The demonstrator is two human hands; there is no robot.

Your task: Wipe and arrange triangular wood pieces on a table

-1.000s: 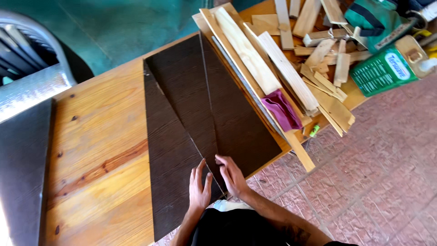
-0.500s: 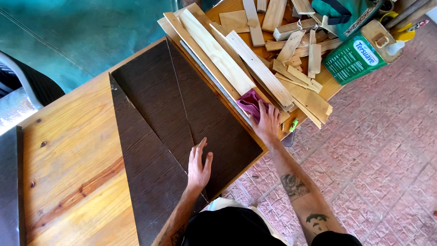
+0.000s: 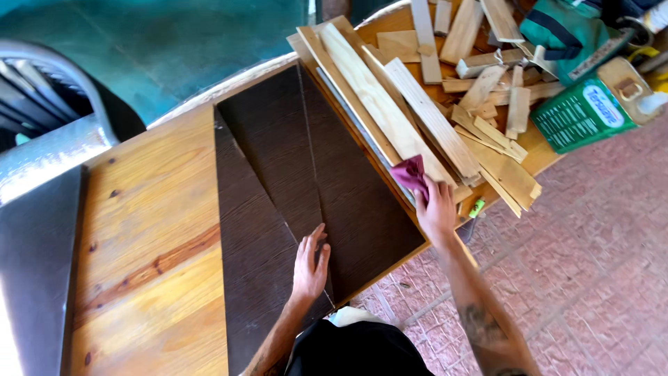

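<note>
Both arms are bare from the wrist up to where they leave the picture, with no sleeves, watch, rings or gloves on the left hand (image 3: 310, 263) or the right hand (image 3: 437, 212). A dark tattoo marks the right forearm (image 3: 479, 326). Black clothing (image 3: 358, 351) covers the body at the bottom edge, with a small pale patch at its top.

Passage obstructed on right by stacked wood strips (image 3: 410, 118) and offcut pile (image 3: 487, 90); bare pine tabletop (image 3: 149, 230) left unobstructed.
</note>
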